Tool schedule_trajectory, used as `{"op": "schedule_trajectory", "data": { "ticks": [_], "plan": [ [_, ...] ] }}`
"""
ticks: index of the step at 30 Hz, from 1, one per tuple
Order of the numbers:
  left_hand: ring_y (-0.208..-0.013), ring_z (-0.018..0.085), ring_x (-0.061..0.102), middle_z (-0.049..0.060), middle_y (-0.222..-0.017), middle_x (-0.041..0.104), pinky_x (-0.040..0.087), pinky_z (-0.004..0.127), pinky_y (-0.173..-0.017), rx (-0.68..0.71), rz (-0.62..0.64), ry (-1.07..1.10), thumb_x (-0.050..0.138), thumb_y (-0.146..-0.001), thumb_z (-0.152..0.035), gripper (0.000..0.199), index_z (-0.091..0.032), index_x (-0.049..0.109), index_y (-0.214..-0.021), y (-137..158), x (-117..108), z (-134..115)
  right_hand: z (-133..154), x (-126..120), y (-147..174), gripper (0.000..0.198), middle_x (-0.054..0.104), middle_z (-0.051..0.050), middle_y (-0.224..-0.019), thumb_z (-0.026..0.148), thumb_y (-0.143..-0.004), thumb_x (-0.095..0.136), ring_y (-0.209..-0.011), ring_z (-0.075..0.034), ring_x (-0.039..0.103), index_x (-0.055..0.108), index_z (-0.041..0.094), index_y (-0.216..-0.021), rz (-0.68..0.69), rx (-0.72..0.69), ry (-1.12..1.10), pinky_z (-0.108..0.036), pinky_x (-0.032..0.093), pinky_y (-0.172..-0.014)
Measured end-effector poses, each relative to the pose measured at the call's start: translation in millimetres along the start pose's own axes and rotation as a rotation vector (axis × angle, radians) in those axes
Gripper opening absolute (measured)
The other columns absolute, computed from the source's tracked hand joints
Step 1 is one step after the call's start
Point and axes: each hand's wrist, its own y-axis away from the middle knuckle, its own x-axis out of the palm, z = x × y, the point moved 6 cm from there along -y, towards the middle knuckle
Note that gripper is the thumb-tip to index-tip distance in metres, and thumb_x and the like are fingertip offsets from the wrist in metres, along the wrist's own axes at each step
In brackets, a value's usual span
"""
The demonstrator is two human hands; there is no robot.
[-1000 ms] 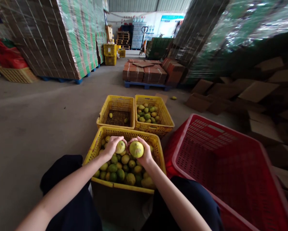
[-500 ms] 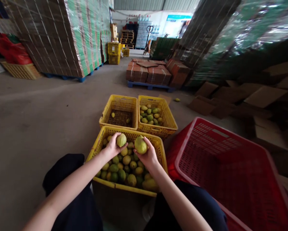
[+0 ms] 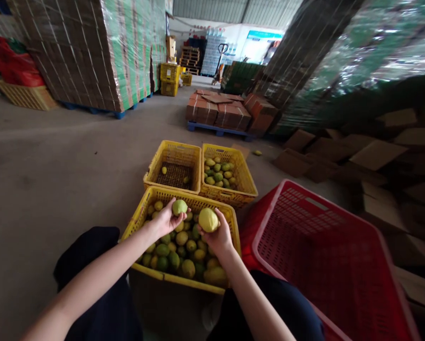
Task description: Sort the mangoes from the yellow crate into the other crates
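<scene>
Both hands are raised over a yellow plastic crate [image 3: 184, 282] filled with green and yellow lemons [image 3: 188, 268]. In my left hand [image 3: 167, 219] is a greenish lemon [image 3: 179, 207], with the fingers curled under it. My right hand [image 3: 220, 235] grips a larger, paler yellow lemon [image 3: 208, 219] from its right side. The two held lemons are close together but apart, above the back half of the crate.
Behind stand two more yellow crates: the left crate [image 3: 151, 176] has a couple of lemons, the right crate [image 3: 248, 180] several. A large red crate [image 3: 269, 265] is at my right. Flattened cartons [image 3: 379, 154] lie beyond it. Cartons on a blue pallet [image 3: 219, 131] stand ahead.
The lemon in my right hand has turned and now shows a smoother, yellower side. The left lemon has tilted within my fingers. My view has shifted slightly.
</scene>
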Motion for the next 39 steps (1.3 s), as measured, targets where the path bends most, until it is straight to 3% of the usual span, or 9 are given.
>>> {"op": "schedule_trajectory", "data": {
  "ticks": [4,8,12,16,19,24,29,34,39],
  "plan": [
    [-0.049,0.012,0.063,0.011,-0.07,0.067,0.054,0.016,-0.043,0.048,-0.027,-0.014,0.051,-0.095,-0.038,0.034,-0.005,0.058,-0.097,4,2,2,-15,3,-5,0.025,0.069,-0.005,-0.059,0.04,-0.083,0.06,-0.038,-0.013,0.055,0.062,0.016,-0.076,0.08,0.094,-0.032,-0.021,0.042,-0.033],
    [-0.053,0.012,0.065,0.01,-0.072,0.069,0.057,0.018,-0.051,0.124,0.015,-0.117,0.059,-0.09,-0.04,0.032,-0.008,0.06,-0.089,3,3,-2,-10,5,-5,0.019,0.069,-0.003,-0.063,0.036,-0.08,0.065,-0.049,-0.015,0.062,0.062,0.017,-0.081,0.104,0.021,0.013,-0.025,0.052,-0.045],
    [-0.07,0.015,0.068,0.01,-0.089,0.071,0.058,0.022,-0.064,0.296,0.148,-0.449,0.07,-0.081,-0.045,0.037,-0.011,0.064,-0.094,5,10,-12,18,1,5,0.031,0.068,-0.001,-0.079,0.04,-0.07,0.075,-0.066,-0.018,0.063,0.062,0.022,-0.092,0.018,-0.386,0.371,-0.028,0.053,-0.052],
    [-0.105,0.022,0.062,0.008,-0.109,0.068,0.049,0.033,-0.096,0.875,0.182,-1.028,0.085,-0.065,-0.035,0.046,-0.018,0.066,-0.104,31,25,-31,44,2,31,0.055,0.066,-0.005,-0.104,0.04,-0.064,0.081,-0.092,-0.024,0.063,0.057,0.024,-0.111,-0.137,-0.943,0.907,-0.039,0.055,-0.078],
    [-0.112,0.024,0.058,0.009,-0.115,0.062,0.044,0.039,-0.102,1.211,0.219,-1.328,0.081,-0.071,-0.029,0.045,-0.023,0.066,-0.113,52,37,-30,48,10,44,0.054,0.063,-0.008,-0.114,0.038,-0.071,0.076,-0.104,-0.027,0.061,0.053,0.024,-0.118,-0.128,-1.243,1.108,-0.047,0.05,-0.092],
    [-0.11,0.023,0.058,0.008,-0.113,0.06,0.046,0.039,-0.099,1.336,0.311,-1.472,0.074,-0.079,-0.028,0.043,-0.026,0.062,-0.12,59,42,-22,43,21,58,0.043,0.057,-0.009,-0.118,0.03,-0.078,0.071,-0.109,-0.026,0.058,0.055,0.027,-0.118,-0.077,-1.501,1.211,-0.048,0.05,-0.094],
    [-0.109,0.025,0.057,0.008,-0.111,0.058,0.045,0.042,-0.1,1.262,0.235,-1.329,0.081,-0.071,-0.032,0.044,-0.026,0.068,-0.113,52,37,-30,43,20,57,0.048,0.055,-0.008,-0.117,0.026,-0.072,0.076,-0.112,-0.027,0.055,0.06,0.03,-0.118,-0.016,-1.321,1.067,-0.047,0.05,-0.093],
    [-0.099,0.021,0.062,0.005,-0.106,0.065,0.05,0.036,-0.092,0.71,0.307,-0.667,0.087,-0.062,-0.028,0.048,-0.021,0.064,-0.103,24,21,-29,33,8,31,0.042,0.065,-0.002,-0.102,0.03,-0.068,0.076,-0.092,-0.021,0.063,0.059,0.026,-0.105,0.147,-0.732,0.476,-0.036,0.054,-0.078],
    [-0.082,0.017,0.066,0.008,-0.09,0.069,0.055,0.032,-0.082,0.307,0.226,-0.192,0.068,-0.081,-0.021,0.014,-0.012,0.065,-0.093,15,15,-12,19,9,13,0.024,0.069,0.0,-0.082,0.033,-0.067,0.073,-0.073,-0.018,0.063,0.066,0.021,-0.086,0.195,-0.364,0.08,-0.029,0.053,-0.063]
  ]
}}
